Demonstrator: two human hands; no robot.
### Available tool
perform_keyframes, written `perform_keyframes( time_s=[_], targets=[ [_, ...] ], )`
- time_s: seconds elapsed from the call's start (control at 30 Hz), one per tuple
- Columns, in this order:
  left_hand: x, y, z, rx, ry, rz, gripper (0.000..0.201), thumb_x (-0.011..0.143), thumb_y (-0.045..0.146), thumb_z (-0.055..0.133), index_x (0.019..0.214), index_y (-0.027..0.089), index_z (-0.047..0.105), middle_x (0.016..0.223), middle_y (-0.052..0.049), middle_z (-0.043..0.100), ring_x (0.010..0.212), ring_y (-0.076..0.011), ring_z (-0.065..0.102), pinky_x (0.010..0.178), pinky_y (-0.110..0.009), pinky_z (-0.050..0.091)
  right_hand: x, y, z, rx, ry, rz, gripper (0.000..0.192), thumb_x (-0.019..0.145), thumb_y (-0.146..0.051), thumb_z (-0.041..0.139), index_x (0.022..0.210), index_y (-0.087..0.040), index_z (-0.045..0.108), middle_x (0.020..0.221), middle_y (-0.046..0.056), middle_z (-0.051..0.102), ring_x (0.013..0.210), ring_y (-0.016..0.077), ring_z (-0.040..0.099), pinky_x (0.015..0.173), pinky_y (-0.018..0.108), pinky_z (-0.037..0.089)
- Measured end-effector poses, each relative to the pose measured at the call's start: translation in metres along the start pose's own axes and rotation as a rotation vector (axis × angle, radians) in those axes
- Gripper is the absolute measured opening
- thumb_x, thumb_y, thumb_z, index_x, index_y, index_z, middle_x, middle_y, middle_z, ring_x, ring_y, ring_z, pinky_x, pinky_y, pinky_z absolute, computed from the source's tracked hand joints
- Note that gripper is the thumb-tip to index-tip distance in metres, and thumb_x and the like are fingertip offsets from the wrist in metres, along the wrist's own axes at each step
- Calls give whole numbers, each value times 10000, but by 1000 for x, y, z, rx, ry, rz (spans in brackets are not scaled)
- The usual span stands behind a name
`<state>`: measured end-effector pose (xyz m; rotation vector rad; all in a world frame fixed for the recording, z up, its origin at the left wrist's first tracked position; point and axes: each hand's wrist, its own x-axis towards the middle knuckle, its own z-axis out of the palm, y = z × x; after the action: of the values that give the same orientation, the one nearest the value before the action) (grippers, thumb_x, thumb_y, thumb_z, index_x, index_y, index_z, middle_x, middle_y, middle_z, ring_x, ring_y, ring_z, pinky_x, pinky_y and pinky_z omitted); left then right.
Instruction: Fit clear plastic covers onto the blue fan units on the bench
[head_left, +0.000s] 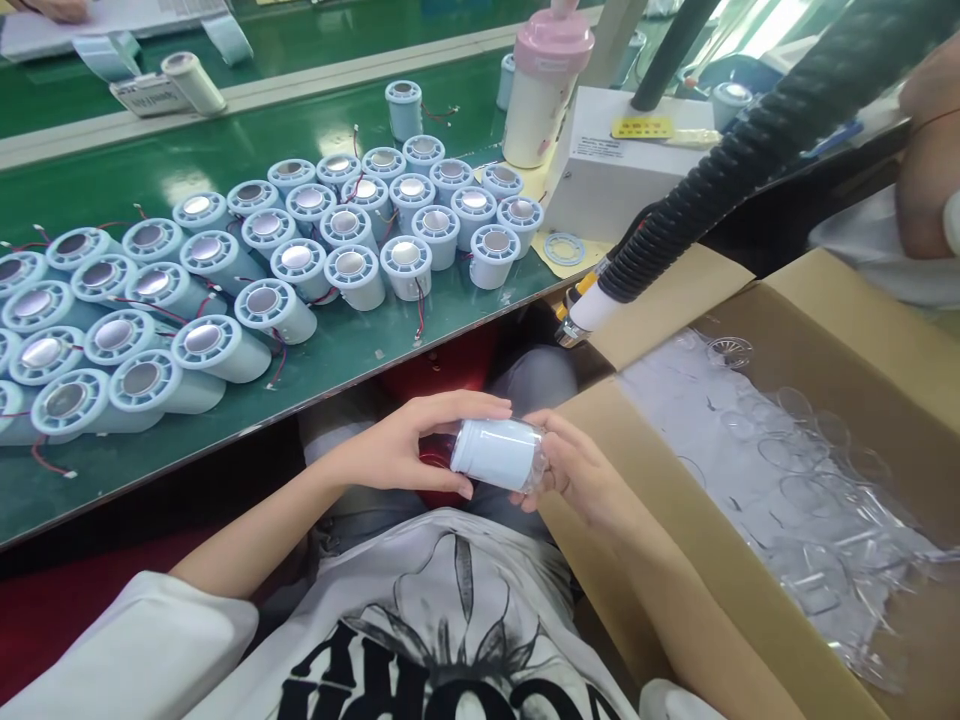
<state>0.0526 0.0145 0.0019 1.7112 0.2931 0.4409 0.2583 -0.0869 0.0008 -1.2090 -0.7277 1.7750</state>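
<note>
Above my lap, a pale blue cylindrical housing (pixel 495 455) lies tilted on its side between my two hands. A clear plastic cover shows around its right end. My left hand (pixel 409 447) spans the left end, fingertips on the upper edge and thumb below. The fingers of my right hand (pixel 574 465) wrap around the right end, on the clear plastic. On the green bench in front stand rows of similar pale blue cylindrical housings (pixel 349 265) with silver discs in their tops, several with thin red and black wires.
An open cardboard box (pixel 592 560) at my right holds clear plastic pieces (pixel 810 480). A black corrugated hose (pixel 697 190) slants above it. A pink-lidded cup (pixel 536 100) and a white device (pixel 622 150) stand at the bench's back right. Other people's arms show at the top corners.
</note>
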Motion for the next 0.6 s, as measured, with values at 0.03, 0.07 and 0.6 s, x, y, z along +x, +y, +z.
perform_keyframes(
  time_s=[0.03,0.07,0.6],
  targets=[
    [0,0,0,-1,1,0,723,664,158,786,1319,296,510,1393,-100,502,1286,-252,482,1044,-381,438,0,0,1,11,-3,18,435,769,-599,606,887,-201,472,605,-14,651,488,135,636,448,214,509],
    [-1,0,0,-3,4,1,722,663,160,787,1318,293,513,1393,-103,502,1284,-257,484,1043,-386,439,1,0,2,20,-3,31,448,761,-617,601,869,-203,470,592,-16,644,478,136,632,430,209,498],
    [-5,0,3,-2,51,35,703,662,165,788,1303,296,530,1392,-110,494,1277,-274,481,1014,-373,451,8,2,10,187,-169,320,629,789,-725,436,710,-130,625,579,33,628,350,50,519,283,104,334]
  ],
)
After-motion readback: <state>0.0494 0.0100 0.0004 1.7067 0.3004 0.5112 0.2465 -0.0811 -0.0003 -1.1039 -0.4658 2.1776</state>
